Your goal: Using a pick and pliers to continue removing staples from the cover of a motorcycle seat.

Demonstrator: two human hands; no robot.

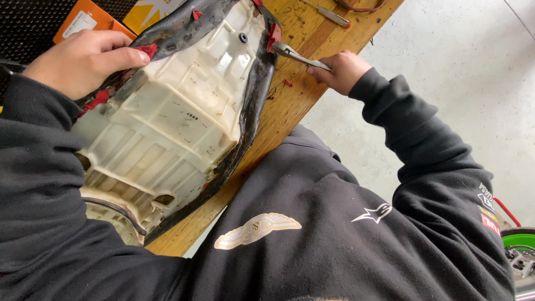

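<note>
An upturned motorcycle seat [178,111] lies on the wooden workbench [290,106], its cream plastic base facing up and a black cover with red trim wrapped round its edge. My left hand [83,58] presses on the seat's far left edge, fingers curled over the cover. My right hand [341,71] grips the handles of metal pliers [295,54]. The plier jaws bite the red edge of the cover at the seat's right rim.
A screwdriver [331,15] lies at the bench's far end. An orange box [83,19] and a yellow box [150,11] sit behind the seat. Grey concrete floor [457,67] lies to the right, with a green wheel rim [518,241] at the lower right.
</note>
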